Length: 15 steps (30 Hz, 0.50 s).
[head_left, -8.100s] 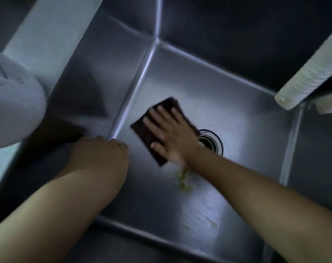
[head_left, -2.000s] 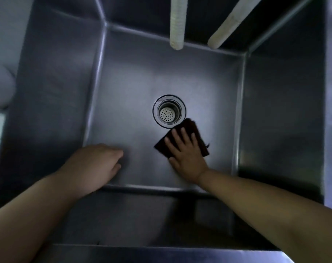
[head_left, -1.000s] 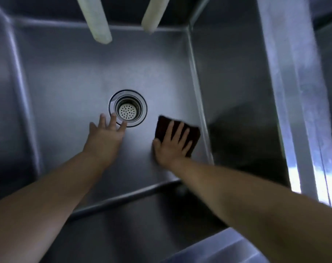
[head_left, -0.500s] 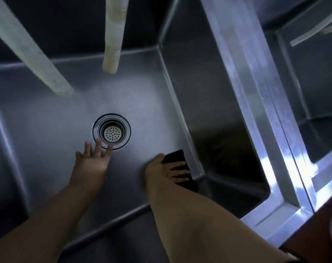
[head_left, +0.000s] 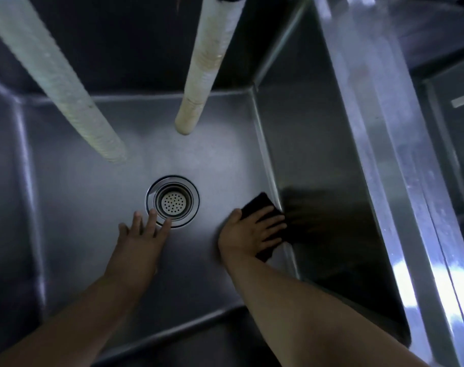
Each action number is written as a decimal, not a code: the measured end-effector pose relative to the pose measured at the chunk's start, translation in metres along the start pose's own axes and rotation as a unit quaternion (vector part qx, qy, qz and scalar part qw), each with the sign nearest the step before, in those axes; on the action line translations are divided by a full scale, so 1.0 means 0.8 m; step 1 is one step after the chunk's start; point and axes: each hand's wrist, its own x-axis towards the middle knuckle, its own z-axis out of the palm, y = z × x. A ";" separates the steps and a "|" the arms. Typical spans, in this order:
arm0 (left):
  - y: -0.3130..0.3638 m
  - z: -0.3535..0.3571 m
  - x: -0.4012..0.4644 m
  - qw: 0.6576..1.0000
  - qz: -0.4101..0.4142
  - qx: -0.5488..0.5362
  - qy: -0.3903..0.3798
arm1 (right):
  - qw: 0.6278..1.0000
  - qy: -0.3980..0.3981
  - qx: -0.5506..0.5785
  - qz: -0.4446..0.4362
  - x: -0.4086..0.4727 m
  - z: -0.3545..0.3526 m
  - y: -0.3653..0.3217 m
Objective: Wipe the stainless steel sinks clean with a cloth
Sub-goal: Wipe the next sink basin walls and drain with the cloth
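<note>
Cloth [head_left: 262,209], dark and folded flat, lies on the sink [head_left: 98,197] floor right of centre in the frame, its far edge touching the seam where the floor meets the right-hand wall. The right hand [head_left: 248,235] presses down on it with the palm flat and fingers spread, pointing toward that wall; it is not clenched around the cloth, only laid over it, and a dim reflection of both shows in the steel beside them. The left hand [head_left: 143,234] rests open and empty on the floor at lower centre, well apart from the right, fingers splayed with the fingertips just touching the rim of the round drain strainer [head_left: 173,202]. Both bare forearms enter from the bottom edge. Two pale ribbed hoses hang into the basin from the top: one [head_left: 56,78] slants in from the upper left, the other [head_left: 203,62] comes down from top centre, ending above the floor. A bright steel divider [head_left: 384,160] runs along the right, with a second basin [head_left: 450,154] beyond it at the right edge.
</note>
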 end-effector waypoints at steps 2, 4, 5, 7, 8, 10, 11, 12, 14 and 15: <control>0.000 -0.001 -0.001 1.000 -0.002 -0.007 0.003 | 0.990 0.012 -0.029 -0.137 0.020 0.001 -0.016; 0.001 -0.004 -0.003 1.000 -0.002 -0.012 0.000 | 0.973 0.027 -0.049 -0.225 0.045 -0.006 -0.037; 0.001 -0.006 -0.003 1.000 -0.003 -0.012 0.001 | 0.963 0.034 -0.064 -0.258 0.058 -0.009 -0.047; 0.001 -0.006 -0.003 1.000 -0.008 -0.013 0.006 | 0.941 0.050 -0.085 -0.324 0.080 -0.013 -0.068; 0.001 -0.006 -0.003 1.000 -0.011 -0.019 0.006 | 0.929 0.058 -0.091 -0.355 0.091 -0.015 -0.079; 0.000 -0.003 -0.002 0.999 -0.017 -0.038 0.008 | 0.902 0.080 -0.111 -0.410 0.115 -0.020 -0.106; -0.001 -0.001 -0.001 0.999 -0.020 -0.049 0.008 | 0.889 0.086 -0.123 -0.433 0.128 -0.022 -0.121; -0.002 0.000 0.000 0.998 -0.022 -0.059 0.010 | 0.877 0.086 -0.135 -0.452 0.141 -0.024 -0.137; -0.002 0.002 0.001 0.997 -0.024 -0.066 0.013 | 0.864 0.072 -0.157 -0.473 0.163 -0.025 -0.167; -0.002 0.003 0.002 0.997 -0.025 -0.066 0.014 | 0.860 0.063 -0.164 -0.479 0.168 -0.025 -0.179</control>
